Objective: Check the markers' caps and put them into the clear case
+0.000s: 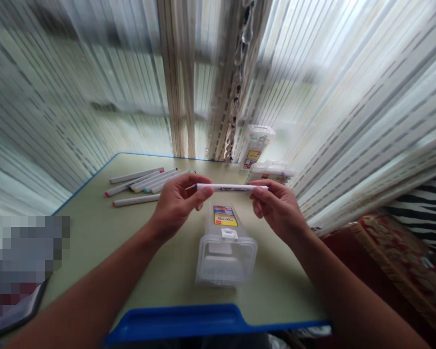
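We hold a white marker [229, 187] level in the air, crosswise in front of us, between our two hands. Our left hand [176, 201] has its grip pinched on the marker's left end, thumb on the near side; our right hand [276, 206] pinches the right end in the same way. We see purple at both ends of the barrel and dark print along its middle.

Below and nearer to us, a clear plastic box [227, 264] lies lengthwise on the pale green surface [279, 291], with a white latch [229, 234] towards us and a yellow, red and blue label [225, 216] on top. Beyond our left hand, we see several loose markers [135, 201] spread on the surface, mostly side by side, their ends orange, pink and other colours. Past our right hand, near the far edge, one clear case [257, 145] stands upright beside a lower clear case [271, 173]. Striped string curtains [123, 72] hang behind the surface, and a blue ledge [181, 320] runs along its near edge.
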Tool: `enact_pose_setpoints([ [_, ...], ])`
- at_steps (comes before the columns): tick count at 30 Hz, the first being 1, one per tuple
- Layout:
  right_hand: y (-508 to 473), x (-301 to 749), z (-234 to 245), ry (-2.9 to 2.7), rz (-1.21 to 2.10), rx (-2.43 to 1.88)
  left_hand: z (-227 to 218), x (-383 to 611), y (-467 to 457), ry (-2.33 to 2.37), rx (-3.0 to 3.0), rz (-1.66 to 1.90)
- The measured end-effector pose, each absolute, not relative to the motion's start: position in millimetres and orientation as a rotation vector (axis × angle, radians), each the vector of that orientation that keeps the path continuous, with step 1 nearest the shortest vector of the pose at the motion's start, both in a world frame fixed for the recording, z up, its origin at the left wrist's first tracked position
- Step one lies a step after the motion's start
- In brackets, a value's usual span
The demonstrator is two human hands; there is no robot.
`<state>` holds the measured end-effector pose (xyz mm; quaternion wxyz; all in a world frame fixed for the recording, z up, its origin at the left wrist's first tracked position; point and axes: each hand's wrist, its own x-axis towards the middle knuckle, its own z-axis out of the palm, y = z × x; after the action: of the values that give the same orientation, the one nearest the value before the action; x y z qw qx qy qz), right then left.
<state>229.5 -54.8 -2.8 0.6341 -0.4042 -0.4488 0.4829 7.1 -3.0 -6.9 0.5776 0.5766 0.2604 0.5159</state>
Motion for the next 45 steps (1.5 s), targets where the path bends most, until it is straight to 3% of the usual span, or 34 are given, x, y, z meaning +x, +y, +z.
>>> enact_pose_setpoints([
  [4, -48.2, 231.6, -8.1, -0.931, 1.357, -0.941, 7.8, 9.8, -17.5, 0.524, 1.337, 1.247],
  [9, -48.4, 225.8, -9.5, -0.893, 1.409, -0.960, 10.9, 9.5, -21.6, 0.484, 1.318, 1.227],
  [35, -63.8, 219.2, -1.7, -1.218, 0.910, -0.911, -21.5, 7.4, 10.4, 0.871, 1.511, 1.026],
  [45, -66.1, 217.2, 4.9, -1.233, 0.867, -0.902, -19.7, 12.4, 8.4, 0.904, 1.494, 1.018],
])
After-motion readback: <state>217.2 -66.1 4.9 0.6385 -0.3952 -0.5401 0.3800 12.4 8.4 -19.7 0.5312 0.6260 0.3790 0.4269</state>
